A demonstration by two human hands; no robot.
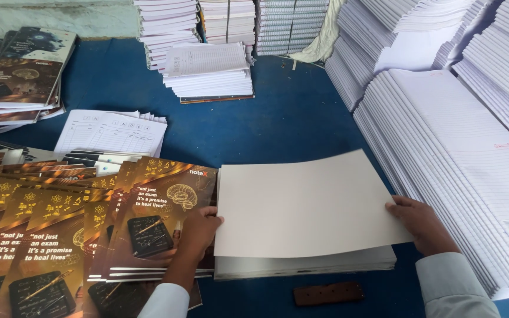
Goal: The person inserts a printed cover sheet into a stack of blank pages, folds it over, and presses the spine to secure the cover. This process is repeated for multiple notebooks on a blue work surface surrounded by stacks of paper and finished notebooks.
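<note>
Near the middle of the blue table (278, 123), a blank cream cover sheet (301, 203) is laid on a stack of ruled paper (307, 265), gripped at its right edge by the right hand (422, 224) and pinched at its left edge by the left hand (198, 229). To the left, several covered notebooks with brown printed covers (154, 218) are fanned out, which suggests part of the work is finished. On the right and far side, many tall piles of white ruled sheets (443, 153) are left uncovered, so much appears to remain.
</note>
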